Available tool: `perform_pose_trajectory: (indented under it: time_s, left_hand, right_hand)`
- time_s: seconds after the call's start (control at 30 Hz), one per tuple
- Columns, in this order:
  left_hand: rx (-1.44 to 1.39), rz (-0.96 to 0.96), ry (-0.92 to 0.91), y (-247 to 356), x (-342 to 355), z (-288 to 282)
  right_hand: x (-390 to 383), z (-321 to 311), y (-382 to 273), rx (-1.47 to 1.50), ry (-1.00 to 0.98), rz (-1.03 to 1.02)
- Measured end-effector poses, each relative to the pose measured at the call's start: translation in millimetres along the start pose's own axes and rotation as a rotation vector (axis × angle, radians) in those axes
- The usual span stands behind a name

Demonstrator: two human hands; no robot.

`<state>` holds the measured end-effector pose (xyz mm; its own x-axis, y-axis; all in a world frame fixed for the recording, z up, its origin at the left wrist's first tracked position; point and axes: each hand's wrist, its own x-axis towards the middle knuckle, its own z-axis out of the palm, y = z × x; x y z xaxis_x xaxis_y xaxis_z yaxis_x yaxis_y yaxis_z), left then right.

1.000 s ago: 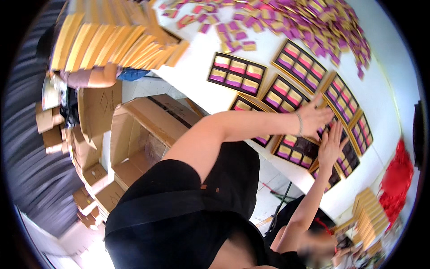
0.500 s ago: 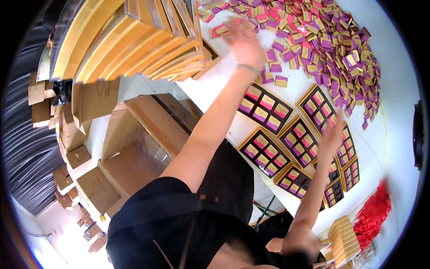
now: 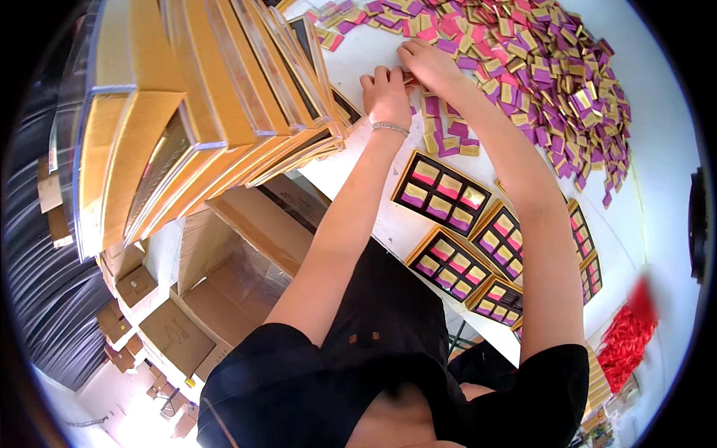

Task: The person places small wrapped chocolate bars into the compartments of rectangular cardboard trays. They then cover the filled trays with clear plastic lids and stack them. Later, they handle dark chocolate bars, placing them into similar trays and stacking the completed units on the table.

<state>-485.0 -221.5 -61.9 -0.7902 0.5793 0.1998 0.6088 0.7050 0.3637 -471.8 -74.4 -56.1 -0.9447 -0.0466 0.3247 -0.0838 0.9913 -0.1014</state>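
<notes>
My left hand (image 3: 387,95), with a bracelet at its wrist, and my right hand (image 3: 436,69) have come together over the white table (image 3: 358,56). The left fingers curl down at small wrapped pieces (image 3: 408,78), of which only a reddish edge shows between the hands. Bent fingers of the right hand close in from the other side; what they hold is hidden. Just below lie several loose gold-and-purple wrapped pieces (image 3: 449,143). Beyond the hands spreads a large pile of gold, purple and pink wrapped pieces (image 3: 538,63). Nearer me is a black tray with gold edges (image 3: 442,193), its compartments filled with such pieces.
More filled trays (image 3: 449,263) lie on the table, partly under my right forearm. Tall stacked gold boxes (image 3: 209,112) with clear plastic edges stand at the left. An open cardboard carton (image 3: 239,284) sits below the table edge. Red stringy material (image 3: 626,347) lies at the right.
My right hand has moved from above the trays up and left to meet my left hand. The left hand has drawn slightly nearer and its fingers have curled. The view has shifted a little.
</notes>
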Motion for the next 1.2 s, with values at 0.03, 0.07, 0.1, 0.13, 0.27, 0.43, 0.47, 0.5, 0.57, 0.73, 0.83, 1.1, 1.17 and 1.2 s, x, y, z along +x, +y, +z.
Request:
perform_pose_trajectory:
  time_s: [0.03,0.07,0.1,0.13,0.27,0.43,0.47,0.5,0.57,0.73,0.83,1.1,1.17,1.2]
  left_hand:
    - [-0.058,0.027,-0.008,0,1,-1]
    - [-0.009,0.015,-0.039,2,3,2]
    - [0.039,0.005,-0.07,3,4,7]
    - [0.09,-0.002,-0.103,5,4,11]
    - [0.038,0.038,-0.203,21,14,-13]
    - [0.178,0.065,-0.303,23,30,2]
    - [0.203,0.082,-0.336,17,36,11]
    - [0.224,0.137,-0.365,14,44,15]
    - [0.294,0.233,-0.375,8,49,13]
    - [0.243,0.16,-0.195,-14,59,-6]
    - [0.082,0.369,0.02,83,6,-42]
    - [-1.045,0.223,-1.168,338,-260,-10]
    - [-0.853,0.478,-0.835,362,-288,4]
    - [-0.804,0.515,-0.763,367,-297,16]
  right_hand:
    - [-4,-1,3,-0.049,0.02,-0.055]
    - [-8,-1,7,-0.098,0.04,-0.11]
    - [-13,-2,10,-0.147,0.059,-0.164]
    - [-12,-6,9,-0.026,0.06,-0.091]
    - [-13,-37,11,0.718,0.171,0.694]
    - [-87,-113,12,1.769,0.426,0.996]
    - [-112,-131,13,1.802,0.418,1.012]
    - [-142,-151,13,1.823,0.423,1.046]
    - [-201,-194,1,1.838,0.534,1.028]
    - [-396,-286,-29,1.094,0.801,1.368]
    - [-511,-287,-57,0.689,0.769,1.594]
    - [-572,-251,-94,0.53,0.534,1.664]
    - [-590,-259,-101,0.395,0.611,1.741]
    - [-611,-259,-102,0.409,0.671,1.741]
